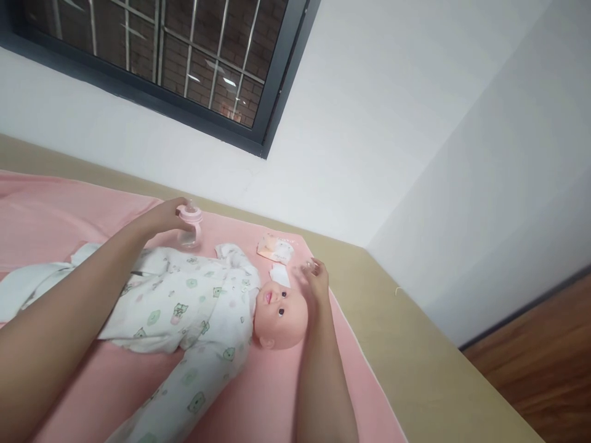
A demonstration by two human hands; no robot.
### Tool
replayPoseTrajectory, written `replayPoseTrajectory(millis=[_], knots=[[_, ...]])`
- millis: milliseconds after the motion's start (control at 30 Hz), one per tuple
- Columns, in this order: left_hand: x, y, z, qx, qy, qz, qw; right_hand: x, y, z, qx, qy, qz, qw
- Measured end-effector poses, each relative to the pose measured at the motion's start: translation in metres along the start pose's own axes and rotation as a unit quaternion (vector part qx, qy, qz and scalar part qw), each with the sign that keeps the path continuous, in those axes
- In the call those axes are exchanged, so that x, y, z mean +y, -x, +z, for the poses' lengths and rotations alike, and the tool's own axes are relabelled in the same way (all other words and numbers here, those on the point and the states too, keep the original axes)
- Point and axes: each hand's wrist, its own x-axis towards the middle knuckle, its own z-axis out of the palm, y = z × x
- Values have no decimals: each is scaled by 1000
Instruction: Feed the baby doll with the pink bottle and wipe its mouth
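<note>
My left hand [173, 216] is closed around a baby bottle [191, 216] with a pink collar and handle and a clear teat on top. The bottle is upright above the far side of the pink blanket [272, 394]. Beyond the doll's head, my right hand [317, 275] grips a small clear cap [311, 265], probably the bottle's cover. Between my arms a baby doll [281, 317] lies on its back, dressed in a white outfit [184, 295] with green bear prints. Its head points right.
A small printed wipes packet [276, 248] and a white piece of cloth or tissue [279, 275] lie near the doll's head. The blanket covers part of a wooden tabletop [369, 307]. White walls [332, 160] and a dark-framed barred window [272, 92] stand behind.
</note>
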Motion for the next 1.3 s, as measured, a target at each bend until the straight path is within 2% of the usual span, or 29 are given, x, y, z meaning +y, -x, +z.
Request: replayPoseTrajectory(millis=[67, 233, 333, 433, 567, 733, 833, 967, 1067, 1200, 1267, 1300], knots=[[16, 5, -2, 12, 10, -7, 1000, -19, 0, 3, 0, -12, -15, 1000], [74, 21, 7, 22, 66, -25, 997, -84, 9, 12, -66, -24, -75, 995], [105, 35, 17, -8, 89, 29, 996, -125, 29, 27, -122, -55, -128, 983], [130, 54, 25, -47, 81, 102, 990, -160, 59, 45, -152, -86, -176, 969], [154, 81, 29, -76, 53, 156, 983, -189, 95, 64, -186, -116, -231, 948], [164, 94, 30, -83, 36, 174, 981, -197, 112, 67, -255, -37, -250, 933], [166, 94, 28, -63, 31, 177, 982, -196, 114, 67, -288, 2, -232, 929], [171, 96, 28, -55, 31, 167, 984, -193, 119, 73, -312, -12, -198, 929], [170, 98, 30, -38, -2, 164, 986, -193, 123, 78, -287, -27, -194, 937], [175, 105, 26, 19, -74, 191, 979, -189, 114, 76, -228, -23, -196, 954], [186, 115, 17, 12, -71, 236, 969, -184, 102, 71, -190, -13, -202, 961], [191, 123, 12, -9, -61, 262, 963, -180, 94, 66, -168, 0, -206, 964]])
